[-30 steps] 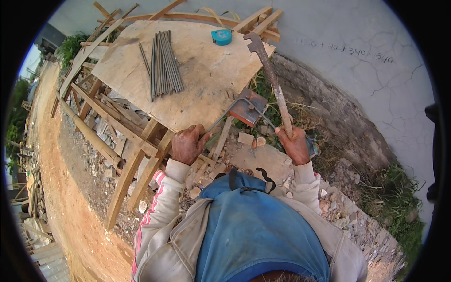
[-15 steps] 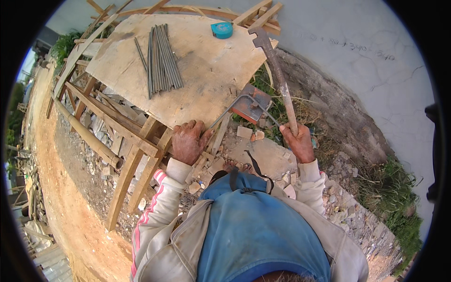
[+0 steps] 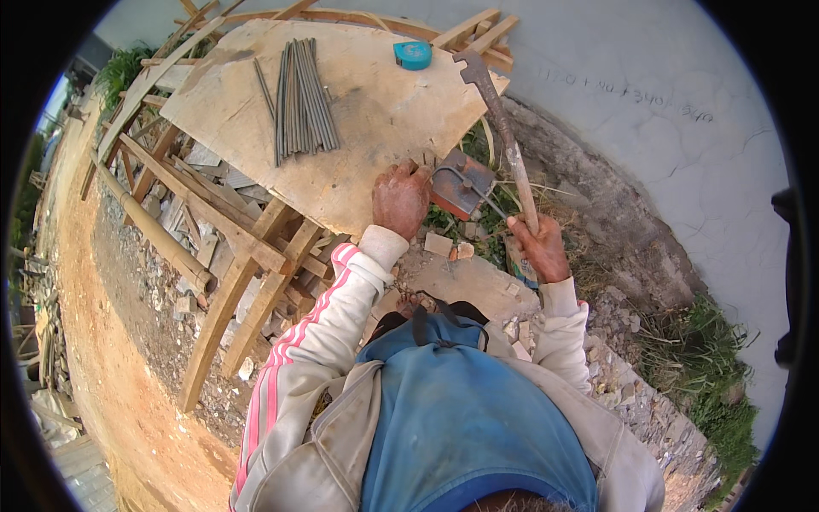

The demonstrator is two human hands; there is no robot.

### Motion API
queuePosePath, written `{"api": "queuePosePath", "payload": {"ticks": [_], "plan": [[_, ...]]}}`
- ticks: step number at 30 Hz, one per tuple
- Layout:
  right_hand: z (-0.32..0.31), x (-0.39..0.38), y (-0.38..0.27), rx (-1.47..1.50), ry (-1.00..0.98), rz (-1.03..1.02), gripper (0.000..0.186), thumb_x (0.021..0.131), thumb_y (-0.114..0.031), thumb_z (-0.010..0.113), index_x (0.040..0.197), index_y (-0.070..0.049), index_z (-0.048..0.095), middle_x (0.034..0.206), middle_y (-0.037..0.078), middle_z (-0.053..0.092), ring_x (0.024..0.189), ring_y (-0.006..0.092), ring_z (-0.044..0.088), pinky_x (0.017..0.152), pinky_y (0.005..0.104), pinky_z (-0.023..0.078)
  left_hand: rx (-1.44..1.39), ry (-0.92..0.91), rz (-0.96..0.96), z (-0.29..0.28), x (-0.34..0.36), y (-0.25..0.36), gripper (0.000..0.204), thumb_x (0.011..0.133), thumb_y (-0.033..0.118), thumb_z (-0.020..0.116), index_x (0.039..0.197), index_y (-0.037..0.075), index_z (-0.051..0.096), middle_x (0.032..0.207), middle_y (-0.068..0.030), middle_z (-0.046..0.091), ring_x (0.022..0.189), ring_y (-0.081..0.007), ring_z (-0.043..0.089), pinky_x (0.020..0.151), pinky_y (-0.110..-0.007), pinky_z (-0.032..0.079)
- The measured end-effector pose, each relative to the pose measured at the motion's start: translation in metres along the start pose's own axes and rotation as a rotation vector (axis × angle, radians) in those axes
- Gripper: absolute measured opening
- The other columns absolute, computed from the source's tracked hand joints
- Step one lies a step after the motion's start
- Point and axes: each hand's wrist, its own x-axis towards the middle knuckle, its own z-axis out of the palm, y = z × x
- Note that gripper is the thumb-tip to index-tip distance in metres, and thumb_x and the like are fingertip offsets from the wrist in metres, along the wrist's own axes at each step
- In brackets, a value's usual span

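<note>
My left hand (image 3: 401, 198) is at the right edge of the plywood board (image 3: 367, 102), fingers curled over one end of a bent steel rod (image 3: 467, 181). That hand covers part of the rod. The bend lies over a reddish-brown metal block (image 3: 452, 200) with upright pins beside it, and the other leg slants down toward my right hand (image 3: 542, 247). My right hand is wrapped round the lower end of a long rusty bending bar (image 3: 509, 141). The bar's notched head points up and away, past the board's right corner.
A bundle of straight steel rods (image 3: 303, 98) and a teal tape measure (image 3: 413, 55) lie on the board. Timber legs (image 3: 223, 333) and a bamboo pole (image 3: 158, 226) stand at left. Rubble covers the ground. A grey wall (image 3: 648, 102) with handwriting rises at right.
My left hand has moved right and forward, from the board's near edge to beside the metal block, along the bent rod. My right hand still holds the bar in nearly the same place.
</note>
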Motion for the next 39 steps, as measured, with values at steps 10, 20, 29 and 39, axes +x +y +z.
{"api": "queuePosePath", "payload": {"ticks": [10,20,29,39], "plan": [[-0.085,-0.017,0.024,-0.059,0.004,-0.108,0.037,0.095,-0.037,0.071,0.082,-0.002,0.062,0.064,0.001,0.057,0.057,0.0098,0.049,0.055,0.0309,0.042,-0.03,-0.022,-0.048,-0.001,-0.003,0.0,0.024,0.087,0.012,0.064,0.108,0.009,0.074,0.096,-0.0116,0.066,0.093,-0.0337,0.063,0.083,-0.044,0.051],[-0.175,-0.001,0.059,-0.871,-0.068,-0.145,0.043,0.088,-0.048,0.073,0.091,-0.005,0.075,0.065,0.016,0.065,0.062,0.0316,0.066,0.06,0.0419,0.05,0.0,-0.038,-0.066,-0.001,-0.004,0.001,0.024,0.089,0.015,0.063,0.111,0.011,0.074,0.099,-0.0115,0.066,0.094,-0.0328,0.063,0.082,-0.044,0.052],[-0.203,0.071,0.034,-1.222,-0.099,-0.484,0.034,0.083,-0.043,0.075,0.097,-0.012,0.073,0.07,0.019,0.066,0.071,0.0401,0.067,0.063,0.0495,0.05,0.019,0.0,-0.064,0.001,-0.006,0.002,0.024,0.088,0.018,0.065,0.109,0.011,0.075,0.095,-0.0101,0.065,0.092,-0.0313,0.064,0.08,-0.043,0.052],[-0.203,0.124,0.022,-1.227,-0.122,-0.662,0.022,0.088,-0.033,0.07,0.088,-0.011,0.067,0.075,0.019,0.066,0.072,0.0419,0.065,0.063,0.0515,0.049,0.043,0.005,-0.065,0.002,-0.007,0.001,0.024,0.088,0.02,0.066,0.11,0.013,0.075,0.096,-0.0093,0.065,0.092,-0.0307,0.064,0.08,-0.043,0.052]]}}
